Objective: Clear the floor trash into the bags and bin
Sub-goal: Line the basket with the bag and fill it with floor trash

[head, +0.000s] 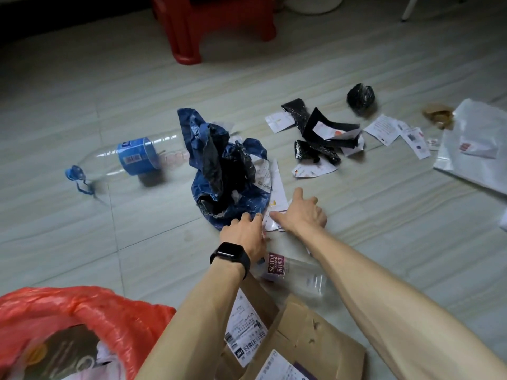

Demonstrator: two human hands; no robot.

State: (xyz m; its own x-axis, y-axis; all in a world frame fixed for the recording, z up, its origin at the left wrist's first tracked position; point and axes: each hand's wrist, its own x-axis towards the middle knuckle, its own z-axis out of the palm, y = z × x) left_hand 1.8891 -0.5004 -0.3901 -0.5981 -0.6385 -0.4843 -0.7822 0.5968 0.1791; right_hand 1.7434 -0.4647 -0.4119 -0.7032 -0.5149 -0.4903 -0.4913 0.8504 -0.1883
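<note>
Right grip [300, 212], fingers apart, should rake paper scraps [277, 187] toward the blue bag [248, 202]; closure of left grip [242, 231] unclear.

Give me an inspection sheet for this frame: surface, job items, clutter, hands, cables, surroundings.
Surface: pale tiled floor, littered.
Job's things: crumpled blue bag with black plastic in it; large clear bottle on its side to its left; soda bottle lying between the forearms; black scraps and paper slips; black wad; white mailer at right; open red bag lower left.
Clutter: labelled cardboard at the bottom edge; brown wad by the mailer.
Hands: left hand, watch on wrist, fingertips at the blue bag's near edge, grip unclear; right hand spread open over more slips.
Cables: nothing seen.
Surroundings: red stool at the back; white leg top right.
</note>
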